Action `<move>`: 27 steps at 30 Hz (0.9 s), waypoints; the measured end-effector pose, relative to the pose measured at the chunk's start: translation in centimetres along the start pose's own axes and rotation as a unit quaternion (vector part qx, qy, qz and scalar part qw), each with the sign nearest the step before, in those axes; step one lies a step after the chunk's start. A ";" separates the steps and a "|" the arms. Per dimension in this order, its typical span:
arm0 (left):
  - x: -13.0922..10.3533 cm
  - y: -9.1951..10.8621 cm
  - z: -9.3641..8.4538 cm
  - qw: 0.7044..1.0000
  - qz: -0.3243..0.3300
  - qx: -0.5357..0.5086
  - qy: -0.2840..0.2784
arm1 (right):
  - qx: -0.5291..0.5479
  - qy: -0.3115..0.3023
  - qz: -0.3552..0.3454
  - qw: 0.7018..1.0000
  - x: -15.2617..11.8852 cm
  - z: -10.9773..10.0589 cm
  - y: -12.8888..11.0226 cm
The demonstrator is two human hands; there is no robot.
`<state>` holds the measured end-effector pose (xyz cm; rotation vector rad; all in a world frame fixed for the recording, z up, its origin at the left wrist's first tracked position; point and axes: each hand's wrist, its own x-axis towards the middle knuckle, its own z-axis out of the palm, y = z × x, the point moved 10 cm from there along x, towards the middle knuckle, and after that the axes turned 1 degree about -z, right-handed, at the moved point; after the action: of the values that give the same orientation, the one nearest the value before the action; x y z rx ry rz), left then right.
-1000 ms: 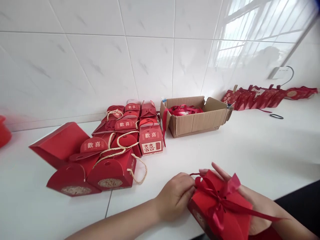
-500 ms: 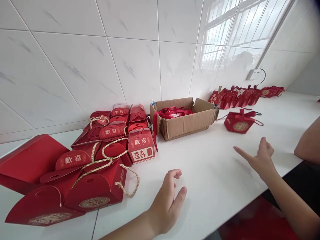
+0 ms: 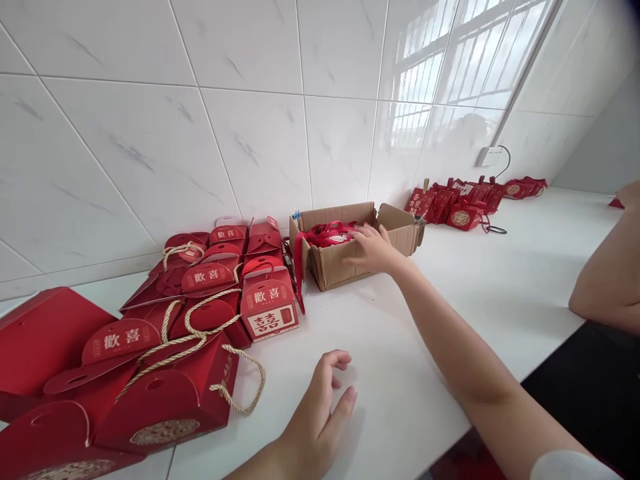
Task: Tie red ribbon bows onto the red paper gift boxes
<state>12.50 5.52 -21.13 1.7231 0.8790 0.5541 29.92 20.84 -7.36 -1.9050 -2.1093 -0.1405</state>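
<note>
My left hand (image 3: 317,413) rests over the white table at the bottom, fingers loosely curved, thumb apart, nothing in it. Stretched out from the right, my right hand (image 3: 374,251) is at the front wall of an open cardboard box (image 3: 327,268), its fingers spread near the rim. Whether it touches the cardboard I cannot tell. Inside that box lies a heap of red ribbons (image 3: 327,233), partly hidden by my fingers. Left of it stand several red gift boxes (image 3: 270,303) with printed characters, some with gold rope handles (image 3: 253,400).
Against the tiled wall at the back right stands a row of red gift bags (image 3: 443,202), with a small red gift box (image 3: 464,217) before them. A power socket (image 3: 490,156) is on the wall. Another person's arm (image 3: 607,267) leans on the table (image 3: 520,280) at right.
My right hand has swung left to the cardboard box. The small red gift box now sits farther back, against the row of bags. My left hand has hardly changed; the view has shifted slightly.
</note>
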 end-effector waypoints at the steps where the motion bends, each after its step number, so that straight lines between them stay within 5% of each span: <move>1: 0.0 0.0 0.0 1.000 -0.002 0.002 -0.001 | -0.011 -0.032 -0.009 0.999 0.0 0.5 -0.4; 10: 0.4 0.5 0.0 1.000 0.005 0.009 -0.004 | 0.000 -0.236 -0.027 0.971 -3.5 2.2 0.2; 14: 0.4 0.6 0.2 1.000 0.005 0.006 -0.007 | 0.042 -0.263 -0.040 0.963 -3.7 2.9 0.0; 20: 0.2 0.5 0.2 1.000 -0.005 0.003 -0.009 | 0.183 -0.214 -0.044 0.959 -2.9 1.3 0.5; 25: 0.2 1.0 0.4 1.000 0.011 0.022 -0.017 | 0.127 -0.009 0.117 0.985 -0.7 0.0 4.7; 27: 0.1 1.2 0.5 0.999 0.018 0.036 -0.023 | 0.110 0.023 0.134 0.985 -0.4 0.3 5.0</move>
<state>13.28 5.12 -20.17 1.8120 0.8466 0.5104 34.84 21.17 -8.35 -2.0030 -1.7364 0.1013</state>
